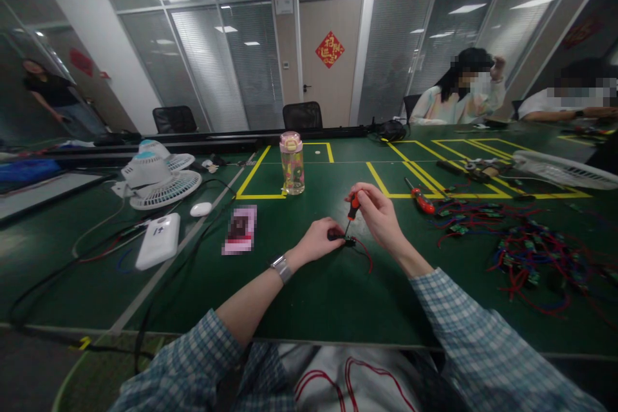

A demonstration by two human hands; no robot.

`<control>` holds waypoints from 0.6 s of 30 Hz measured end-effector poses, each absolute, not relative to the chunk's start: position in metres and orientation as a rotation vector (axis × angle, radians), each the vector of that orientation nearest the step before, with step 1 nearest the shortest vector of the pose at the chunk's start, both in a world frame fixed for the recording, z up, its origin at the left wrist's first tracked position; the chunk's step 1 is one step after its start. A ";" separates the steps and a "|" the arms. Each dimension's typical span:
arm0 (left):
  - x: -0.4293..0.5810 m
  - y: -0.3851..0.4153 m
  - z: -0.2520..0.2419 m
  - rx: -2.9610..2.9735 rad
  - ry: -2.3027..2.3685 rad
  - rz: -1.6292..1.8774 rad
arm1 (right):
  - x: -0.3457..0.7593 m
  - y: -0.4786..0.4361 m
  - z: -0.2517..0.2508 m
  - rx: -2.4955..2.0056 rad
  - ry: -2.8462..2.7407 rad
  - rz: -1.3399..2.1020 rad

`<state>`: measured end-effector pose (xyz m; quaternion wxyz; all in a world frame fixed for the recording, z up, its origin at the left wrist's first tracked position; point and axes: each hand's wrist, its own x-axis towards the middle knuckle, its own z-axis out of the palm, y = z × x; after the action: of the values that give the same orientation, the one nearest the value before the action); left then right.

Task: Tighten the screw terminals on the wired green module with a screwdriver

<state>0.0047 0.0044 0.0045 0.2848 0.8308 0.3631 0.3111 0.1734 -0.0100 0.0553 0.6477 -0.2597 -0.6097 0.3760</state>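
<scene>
My right hand (381, 212) is closed around the handle of a red and black screwdriver (354, 207). The shaft slants down, its tip at a small black part (349, 242) on the green table. From that part a red wire (369, 257) curls off to the right. My left hand (318, 241) rests on the table with its fingers closed on the part's left side, where a dark rounded piece (334, 233) shows by the fingertips. Its exact kind is too small to make out.
Right of my hands lie a second screwdriver (423, 199) and a heap of wired circuit boards (531, 257). A bottle (293, 167) stands ahead. To the left are white fans (164, 188), a white power bank (159, 241), a pink card (240, 230) and cables. People are beyond the table.
</scene>
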 end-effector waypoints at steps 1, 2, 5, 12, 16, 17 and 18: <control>0.005 0.004 0.005 2.223 0.969 0.833 | 0.174 -0.010 0.056 -0.601 -1.387 0.835; 0.005 0.004 0.005 2.225 0.968 0.834 | 0.174 -0.010 0.056 -0.610 -1.388 0.815; 0.005 0.004 0.005 2.244 0.983 0.838 | 0.177 -0.009 0.057 -0.619 -1.402 0.793; 0.005 0.004 0.003 2.262 0.970 0.854 | 0.177 -0.006 0.055 -0.573 -1.400 0.862; 0.005 0.004 0.004 2.248 0.990 0.835 | 0.174 -0.009 0.055 -0.568 -1.387 0.844; 0.005 0.004 0.004 2.241 0.992 0.836 | 0.174 -0.010 0.055 -0.576 -1.389 0.824; 0.005 0.004 0.004 2.235 0.991 0.836 | 0.174 -0.010 0.056 -0.586 -1.394 0.810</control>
<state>0.0048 0.0042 0.0039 0.2754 0.8314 0.3688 0.3112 0.1742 -0.0103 0.0555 0.6543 -0.2584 -0.6145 0.3572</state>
